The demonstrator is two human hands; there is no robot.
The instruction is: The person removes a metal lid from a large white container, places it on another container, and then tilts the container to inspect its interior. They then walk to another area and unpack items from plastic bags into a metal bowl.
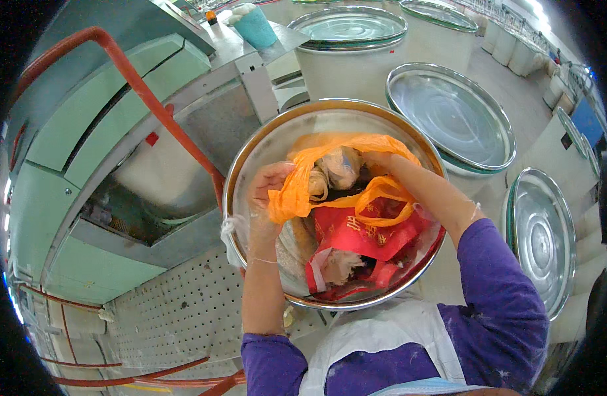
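In front of me stands a tall round can with a metal rim (284, 119). An orange plastic bag (290, 198) sits in it, its mouth spread wide. My left hand (266, 188) grips the bag's left edge. My right hand (377, 160) reaches into the bag from the right, next to a clear-wrapped bundle (340, 166); its fingers are hidden. A coil of pale strip (318, 183) shows beside the bundle. Nearer to me in the can lies a red bag (363, 239) with yellow print, and beige fibre (343, 265) pokes from its opening.
A green machine (118, 92) with a red tubular rail (145, 96) stands on the left, above a perforated metal step (184, 310). More white cans with metal tops (452, 115) stand behind and to the right. A blue bucket (255, 30) sits on the machine's ledge.
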